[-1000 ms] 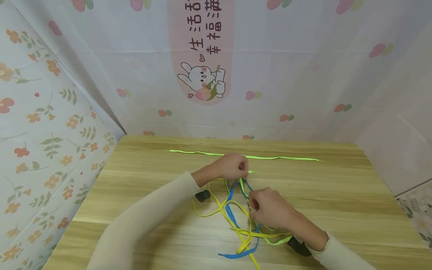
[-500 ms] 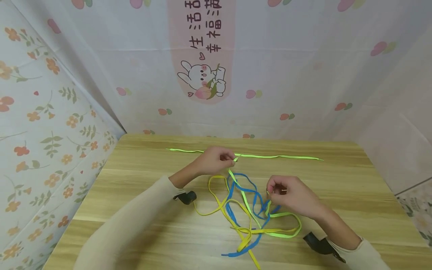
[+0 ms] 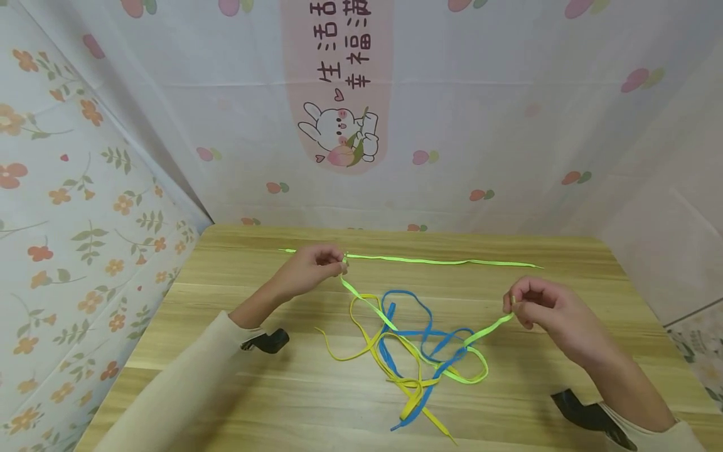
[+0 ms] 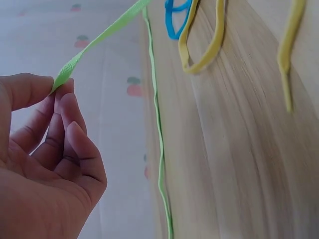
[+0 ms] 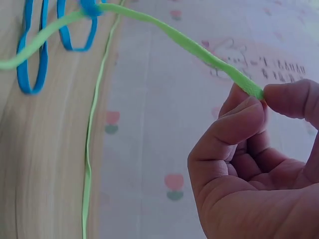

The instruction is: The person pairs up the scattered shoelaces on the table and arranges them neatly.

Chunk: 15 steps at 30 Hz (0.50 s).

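Note:
A neon green shoelace [image 3: 369,306] runs between my two hands, crossing a loose tangle of other laces. My left hand [image 3: 312,270] pinches it near one end between thumb and index finger, above the table. On the other side my right hand [image 3: 550,307] pinches it with thumb and fingertips, likewise lifted. In the right wrist view the green lace [image 5: 199,52] passes by a blue shoelace [image 5: 34,74], which wraps or knots round it. The blue shoelace [image 3: 415,414] and a yellow shoelace [image 3: 347,359] lie tangled below, with the green one looping at their right side.
A second green shoelace [image 3: 418,260] lies nearly straight along the back of the wooden table [image 3: 226,389]. Behind the table hangs a printed curtain [image 3: 480,125], and a floral cloth [image 3: 101,188] covers the left side. Black wrist mounts [image 3: 271,341] sit at my cuffs.
My hands have moved apart, the left one leftward and the right one rightward, drawing out the green lace. The blue lace has shifted right, and the yellow one's lower end has moved slightly.

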Available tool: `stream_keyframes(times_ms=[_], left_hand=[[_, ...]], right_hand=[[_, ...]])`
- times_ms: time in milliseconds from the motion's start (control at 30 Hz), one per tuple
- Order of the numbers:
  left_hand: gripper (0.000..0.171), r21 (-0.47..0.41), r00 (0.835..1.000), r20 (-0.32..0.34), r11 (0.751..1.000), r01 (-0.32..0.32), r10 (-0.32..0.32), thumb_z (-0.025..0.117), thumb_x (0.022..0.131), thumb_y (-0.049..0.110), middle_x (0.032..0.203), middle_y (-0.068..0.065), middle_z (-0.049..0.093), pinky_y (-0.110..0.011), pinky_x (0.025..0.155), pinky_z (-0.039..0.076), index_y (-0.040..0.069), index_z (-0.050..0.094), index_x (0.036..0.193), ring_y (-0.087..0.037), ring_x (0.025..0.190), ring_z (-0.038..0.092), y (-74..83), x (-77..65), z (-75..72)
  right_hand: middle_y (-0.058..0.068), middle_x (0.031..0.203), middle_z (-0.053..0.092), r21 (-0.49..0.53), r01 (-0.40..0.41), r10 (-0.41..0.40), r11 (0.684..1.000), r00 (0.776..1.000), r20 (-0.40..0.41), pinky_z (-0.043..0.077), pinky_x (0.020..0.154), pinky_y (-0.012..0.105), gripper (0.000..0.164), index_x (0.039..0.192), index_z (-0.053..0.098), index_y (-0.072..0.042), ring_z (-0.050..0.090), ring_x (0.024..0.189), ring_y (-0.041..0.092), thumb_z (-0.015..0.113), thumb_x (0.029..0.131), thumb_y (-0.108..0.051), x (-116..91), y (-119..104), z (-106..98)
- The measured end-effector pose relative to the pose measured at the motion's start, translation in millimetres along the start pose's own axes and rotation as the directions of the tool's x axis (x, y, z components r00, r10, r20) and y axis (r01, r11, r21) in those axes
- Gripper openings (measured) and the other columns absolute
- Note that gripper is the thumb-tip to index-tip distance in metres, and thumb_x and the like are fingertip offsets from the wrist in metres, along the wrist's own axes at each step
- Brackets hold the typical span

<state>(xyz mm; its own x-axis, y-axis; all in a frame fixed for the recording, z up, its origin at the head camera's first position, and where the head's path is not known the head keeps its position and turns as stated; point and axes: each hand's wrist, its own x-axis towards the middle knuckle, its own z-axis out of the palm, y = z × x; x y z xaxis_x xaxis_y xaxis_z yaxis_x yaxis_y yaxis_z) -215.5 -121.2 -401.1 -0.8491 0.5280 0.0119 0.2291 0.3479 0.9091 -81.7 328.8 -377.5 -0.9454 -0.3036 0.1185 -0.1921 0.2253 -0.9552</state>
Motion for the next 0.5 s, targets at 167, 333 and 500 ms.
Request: stream_keyframes(times_ms=[167, 333, 500], left_hand=[[0.009, -0.017, 0.999, -0.048, 1.000, 0.022, -0.022, 0.071, 0.108, 0.015, 0.105, -0.014, 0.074, -0.043, 0.090, 0.050, 0.006, 0.074, 0.108, -0.050, 0.105, 0.064, -6.6, -12.4, -13.4], [0.013, -0.042, 0.995, -0.088, 0.998, 0.043, -0.046, 0.070, 0.108, 0.014, 0.104, -0.013, 0.072, -0.054, 0.097, 0.051, 0.002, 0.073, 0.112, -0.047, 0.105, 0.064, -9.7, -23.0, -25.1], [0.016, -0.063, 0.988, -0.137, 0.996, 0.068, -0.076, 0.068, 0.110, 0.014, 0.105, -0.009, 0.073, -0.058, 0.101, 0.050, 0.000, 0.071, 0.115, -0.033, 0.103, 0.065, -15.4, -33.2, -36.3]], right_hand=[[0.007, 0.101, 0.067, 0.105, 0.048, -0.045, 0.993, 0.998, -0.034, 0.040, 0.066, 0.037, 0.021, 0.103, 0.059, 0.004, 0.050, 0.079, 0.024, 0.045, 0.105, 0.020, -10.0, 7.7, -20.3], [0.005, 0.103, 0.067, 0.216, 0.107, -0.094, 0.971, 0.993, -0.068, 0.033, 0.068, 0.040, 0.029, 0.103, 0.059, 0.004, 0.050, 0.083, 0.024, 0.037, 0.108, 0.021, -20.0, 18.4, -41.4], [0.005, 0.106, 0.069, 0.344, 0.140, -0.115, 0.928, 0.989, -0.093, 0.027, 0.071, 0.040, 0.041, 0.105, 0.062, 0.000, 0.053, 0.089, 0.021, 0.027, 0.109, 0.020, -28.5, 29.7, -64.9]])
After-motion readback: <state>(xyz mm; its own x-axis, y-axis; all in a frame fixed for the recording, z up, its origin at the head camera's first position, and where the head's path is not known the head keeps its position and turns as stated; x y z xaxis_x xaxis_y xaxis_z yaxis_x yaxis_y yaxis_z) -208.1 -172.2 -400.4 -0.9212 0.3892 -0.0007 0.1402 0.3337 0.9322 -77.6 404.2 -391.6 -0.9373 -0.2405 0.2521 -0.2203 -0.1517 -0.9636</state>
